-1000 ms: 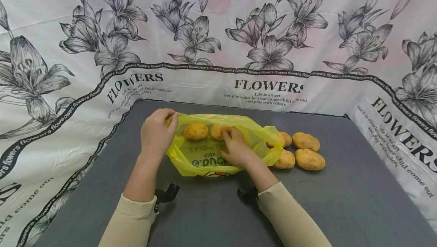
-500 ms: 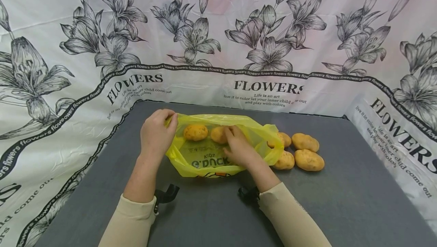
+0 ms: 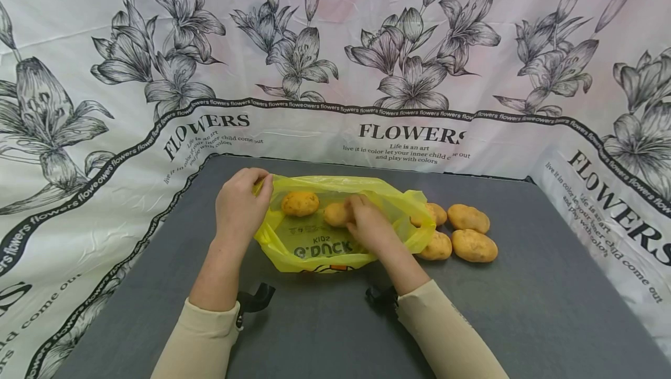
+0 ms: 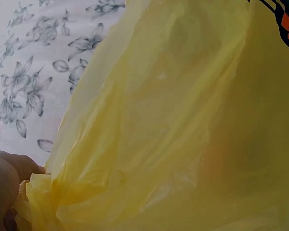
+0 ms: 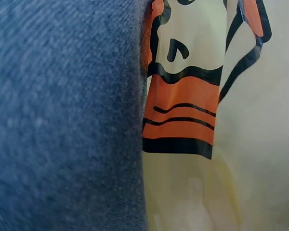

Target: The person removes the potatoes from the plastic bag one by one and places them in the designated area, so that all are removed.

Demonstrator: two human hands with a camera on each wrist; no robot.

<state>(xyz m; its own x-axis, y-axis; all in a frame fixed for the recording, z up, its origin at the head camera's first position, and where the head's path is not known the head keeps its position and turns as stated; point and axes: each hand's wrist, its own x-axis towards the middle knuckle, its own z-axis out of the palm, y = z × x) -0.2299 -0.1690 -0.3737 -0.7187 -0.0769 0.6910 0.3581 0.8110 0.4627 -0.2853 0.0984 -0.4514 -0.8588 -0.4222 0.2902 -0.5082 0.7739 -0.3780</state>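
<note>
A yellow plastic bag [image 3: 390, 184] lies with its mouth held wide, dark lettering showing inside. At the mouth's left corner my left hand [image 3: 242, 201] pinches the rim; the left wrist view shows its fingers [image 4: 19, 166] on the gathered film. One potato [image 3: 300, 204] sits inside on the left. My right hand [image 3: 371, 225] reaches into the bag, its fingers and thumb around the right end of a second potato [image 3: 335, 214]. In the right wrist view the bag's orange and black print [image 5: 183, 113] fills the middle, and the hand is out of sight.
To the right of the bag several potatoes [image 3: 474, 245] lie together on the dark grey table [image 3: 545, 297], some partly behind the yellow film. Floral cloth [image 3: 325, 126] walls in the table at the back and both sides.
The right-hand potato in the bag has shifted slightly toward me, and my right fingers have curled further down around its end. My left hand keeps its place at the rim.
</note>
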